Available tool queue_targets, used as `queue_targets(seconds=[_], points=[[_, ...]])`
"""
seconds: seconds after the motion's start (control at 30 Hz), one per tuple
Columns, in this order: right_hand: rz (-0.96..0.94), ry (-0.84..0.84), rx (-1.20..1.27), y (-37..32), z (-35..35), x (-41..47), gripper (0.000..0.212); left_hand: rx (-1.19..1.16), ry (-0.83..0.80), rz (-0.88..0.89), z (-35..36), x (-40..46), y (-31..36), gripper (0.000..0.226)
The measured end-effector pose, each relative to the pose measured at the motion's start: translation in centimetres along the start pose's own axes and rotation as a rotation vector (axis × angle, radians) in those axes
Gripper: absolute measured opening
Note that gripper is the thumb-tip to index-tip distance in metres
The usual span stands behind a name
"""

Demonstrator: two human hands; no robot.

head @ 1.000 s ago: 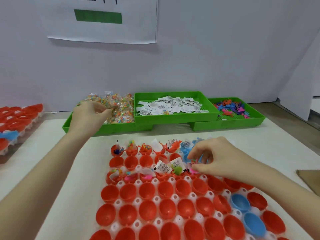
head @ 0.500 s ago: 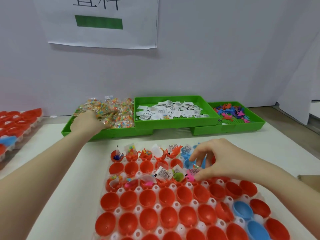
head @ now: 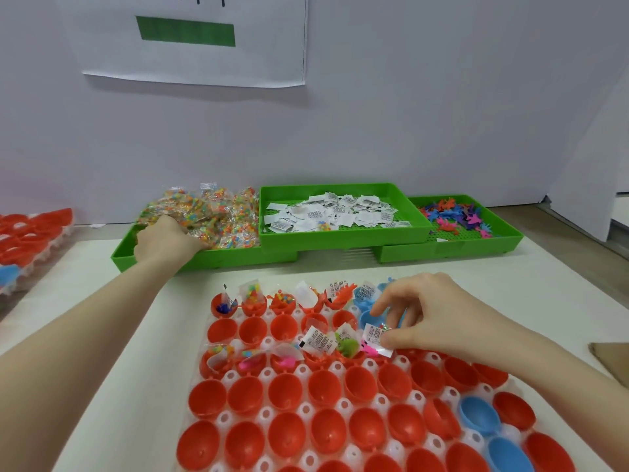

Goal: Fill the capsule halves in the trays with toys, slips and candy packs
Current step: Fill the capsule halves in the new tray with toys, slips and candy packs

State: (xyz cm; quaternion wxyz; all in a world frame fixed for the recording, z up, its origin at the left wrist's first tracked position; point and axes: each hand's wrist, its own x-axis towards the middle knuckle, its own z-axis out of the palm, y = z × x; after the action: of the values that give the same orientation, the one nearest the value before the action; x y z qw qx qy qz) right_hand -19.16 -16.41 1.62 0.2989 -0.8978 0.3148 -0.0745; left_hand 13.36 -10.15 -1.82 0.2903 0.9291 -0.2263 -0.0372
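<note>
A clear tray (head: pixel 343 403) in front of me holds rows of red capsule halves (head: pixel 284 391) and a few blue ones (head: pixel 478 415). The far rows carry slips, small toys and candy packs. My right hand (head: pixel 432 315) pinches a candy pack with a white slip (head: pixel 376 337) over a capsule with a pink toy (head: pixel 369 350) in the third row. My left hand (head: pixel 166 241) reaches into the left green bin, its fingers dug into the pile of candy packs (head: pixel 211 216).
The middle green bin (head: pixel 340 192) holds white slips (head: pixel 333 212); the right green bin (head: pixel 476 247) holds small coloured toys (head: pixel 456 216). Another tray of red halves (head: pixel 30 233) lies at the far left. A white wall stands behind the bins. Brown cardboard (head: pixel 609 359) pokes in at right.
My left hand has pushed deeper into the candy packs. My right hand has lowered a pack and slip onto the third-row capsule with the pink toy.
</note>
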Motion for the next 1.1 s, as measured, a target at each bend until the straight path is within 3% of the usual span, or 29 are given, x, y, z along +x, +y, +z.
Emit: queue_targets(seconds=[0.2,0.5,0.73,0.8,0.87,0.97,1.03,1.1], points=[[0.037,-0.025,-0.124,-0.1,0.3,0.4,0.022,-0.024,0.029,0.000,0.4,0.1,0.1,0.034],[0.070,-0.001,-0.108,0.2,-0.2,0.3,0.026,-0.011,0.064,0.038,0.3,-0.3,0.4,0.033],[0.094,0.096,-0.114,0.2,-0.9,0.1,0.011,-0.048,0.145,0.059,0.5,-0.9,0.4,0.032],[0.097,0.211,-0.045,0.6,-2.2,0.1,0.013,-0.132,0.203,0.091,0.3,-0.9,0.0,0.030],[0.112,0.454,0.057,1.8,-4.2,0.8,0.015,-0.250,0.288,0.118,0.0,-0.9,-0.3,0.026],[0.255,0.785,0.020,5.2,-7.0,3.2,0.017,-0.499,0.405,0.075,-0.8,-1.4,-0.4,0.023],[0.364,0.786,-0.035,7.7,-8.0,5.2,0.011,-0.695,0.446,0.037,-1.3,-2.5,-0.3,0.028],[0.408,0.645,-0.112,10.2,-8.2,7.4,0.017,-0.838,0.451,0.029,-1.7,-4.2,-0.3,0.034]])
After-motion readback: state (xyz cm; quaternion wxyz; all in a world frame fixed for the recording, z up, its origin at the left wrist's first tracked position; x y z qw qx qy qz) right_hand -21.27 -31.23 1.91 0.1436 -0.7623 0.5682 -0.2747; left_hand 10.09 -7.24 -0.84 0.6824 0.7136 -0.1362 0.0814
